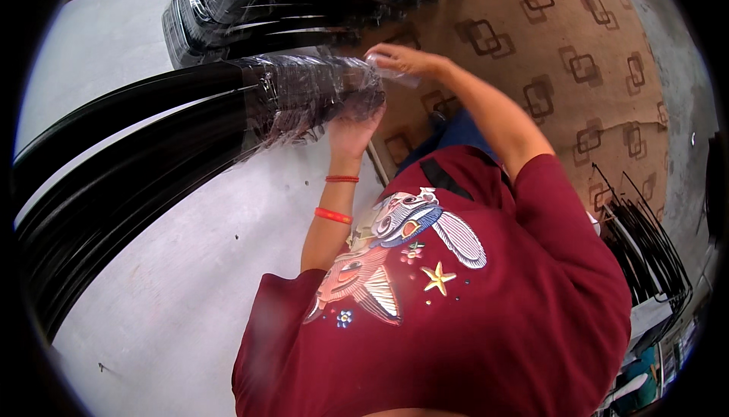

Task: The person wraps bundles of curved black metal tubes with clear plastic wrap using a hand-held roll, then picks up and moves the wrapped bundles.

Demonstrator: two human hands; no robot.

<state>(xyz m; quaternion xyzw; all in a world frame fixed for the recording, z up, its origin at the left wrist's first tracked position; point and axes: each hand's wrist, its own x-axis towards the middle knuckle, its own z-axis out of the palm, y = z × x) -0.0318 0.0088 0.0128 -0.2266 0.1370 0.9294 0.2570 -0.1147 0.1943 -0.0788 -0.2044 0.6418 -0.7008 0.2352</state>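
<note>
A bundle of long black strips (152, 140) comes in from the left, its near end wound in clear plastic film (304, 87). Under the wrapped end is my left hand (355, 130), gripping the bundle from below; film and strips cover part of its fingers. My right hand (410, 60) is at the tip of the bundle, closed on a roll of clear stretch film (395, 75). The roll is partly hidden by the fingers and touches or nearly touches the wrapped end.
Beneath the bundle is a white tabletop (182, 265). More film-wrapped black bundles (209, 18) lie at the back. Brown patterned matting (554, 60) covers the floor to the right. Thin black strips (642, 258) stand in a rack at the right.
</note>
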